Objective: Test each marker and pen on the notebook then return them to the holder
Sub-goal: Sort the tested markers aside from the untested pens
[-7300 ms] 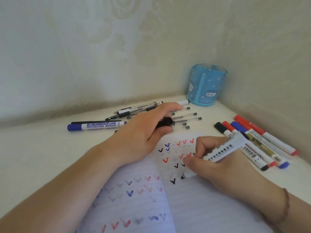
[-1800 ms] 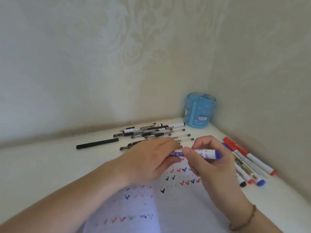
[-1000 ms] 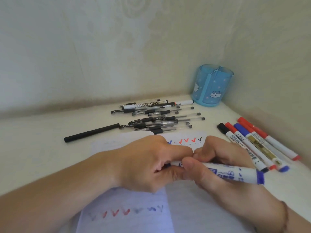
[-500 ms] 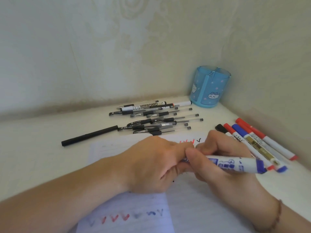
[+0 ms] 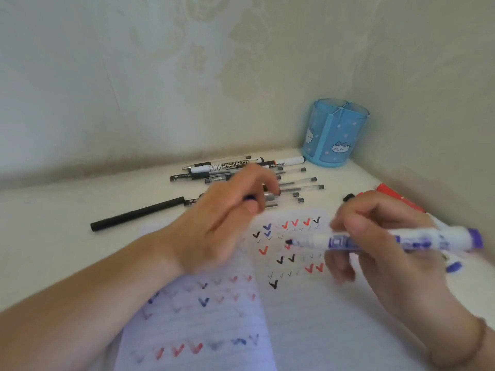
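Right hand [image 5: 380, 236] pinches the uncapped marker [image 5: 385, 241], tip over the notebook [image 5: 308, 303]. Left hand [image 5: 227, 218] curls round its cap [image 5: 250, 199] (blurred), pens [image 5: 267, 178] just beyond; holder [image 5: 334, 135] farther back.

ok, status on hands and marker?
Right hand holds the blue marker, uncapped, tip above the notebook. Left hand holds its cap. Holder unobstructed.

A pale tabletop [image 5: 67, 236] filled a wall corner. An open lined notebook [image 5: 294, 330] with red, blue and black ticks lay at six o'clock. A black pen [image 5: 138, 214] lay apart at nine o'clock, a cluster of pens and markers [image 5: 241, 175] at twelve, a blue holder [image 5: 336, 135] at one o'clock, and several markers [image 5: 401, 202] at three.
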Demonstrator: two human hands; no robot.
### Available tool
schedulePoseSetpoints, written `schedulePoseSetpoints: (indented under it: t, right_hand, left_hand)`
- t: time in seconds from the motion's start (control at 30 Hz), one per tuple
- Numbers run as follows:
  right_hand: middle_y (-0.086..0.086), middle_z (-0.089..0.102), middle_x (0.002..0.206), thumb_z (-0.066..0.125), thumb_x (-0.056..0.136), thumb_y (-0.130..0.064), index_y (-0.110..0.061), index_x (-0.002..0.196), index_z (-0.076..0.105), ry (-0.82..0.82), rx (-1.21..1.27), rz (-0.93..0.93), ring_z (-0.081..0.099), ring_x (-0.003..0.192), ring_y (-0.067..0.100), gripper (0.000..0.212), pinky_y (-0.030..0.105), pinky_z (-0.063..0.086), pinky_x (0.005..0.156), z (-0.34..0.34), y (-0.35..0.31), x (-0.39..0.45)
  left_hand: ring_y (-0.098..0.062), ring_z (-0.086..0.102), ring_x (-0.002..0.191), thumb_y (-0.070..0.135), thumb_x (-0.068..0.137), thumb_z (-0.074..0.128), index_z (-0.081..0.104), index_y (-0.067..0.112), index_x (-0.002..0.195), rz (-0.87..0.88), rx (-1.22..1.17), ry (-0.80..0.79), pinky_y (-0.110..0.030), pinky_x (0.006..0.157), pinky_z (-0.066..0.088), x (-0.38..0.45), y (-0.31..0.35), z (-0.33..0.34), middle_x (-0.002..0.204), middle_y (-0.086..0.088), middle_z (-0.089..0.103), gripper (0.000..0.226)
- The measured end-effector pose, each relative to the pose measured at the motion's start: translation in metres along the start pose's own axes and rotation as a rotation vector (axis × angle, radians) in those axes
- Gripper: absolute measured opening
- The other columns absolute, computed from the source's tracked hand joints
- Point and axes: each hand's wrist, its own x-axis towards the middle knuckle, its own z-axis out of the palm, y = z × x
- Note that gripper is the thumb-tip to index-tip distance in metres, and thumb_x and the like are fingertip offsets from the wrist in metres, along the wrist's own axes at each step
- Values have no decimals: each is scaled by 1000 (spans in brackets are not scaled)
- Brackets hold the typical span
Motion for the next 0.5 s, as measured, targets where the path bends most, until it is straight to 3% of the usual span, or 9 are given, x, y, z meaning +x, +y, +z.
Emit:
schedulePoseSetpoints:
  t: [0.13,0.27,0.4,0.5]
  right_hand:
    - [13,64,50,80,67,-42,-11,62,61,-43,-200,242,52,42,27,36,26,39,44,3,9,5]
    - [8,50,41,78,73,-17,-1,55,47,52,-286,255,36,36,14,39,18,29,37,6,14,2]
    - [4,42,45,78,74,-18,-3,51,46,7,-404,206,34,43,9,42,15,26,42,10,17,1]
    - [-5,43,44,77,73,-22,-8,50,46,4,-417,194,35,42,4,41,13,27,42,11,18,0]
  left_hand:
    - [-22,44,76,3,95,32,36,25,126,-27,111,102,-33,69,41,5,-10,0,89,3,47,38]
    - [-18,53,84,7,99,45,40,27,133,7,190,24,-25,77,45,4,-12,2,96,8,55,39]
    - [-12,58,81,16,97,56,46,32,132,-17,185,13,-9,70,38,4,-10,3,96,13,60,40]
    - [-19,62,77,23,92,64,48,35,129,-42,158,56,-20,69,49,4,-8,5,94,15,64,42]
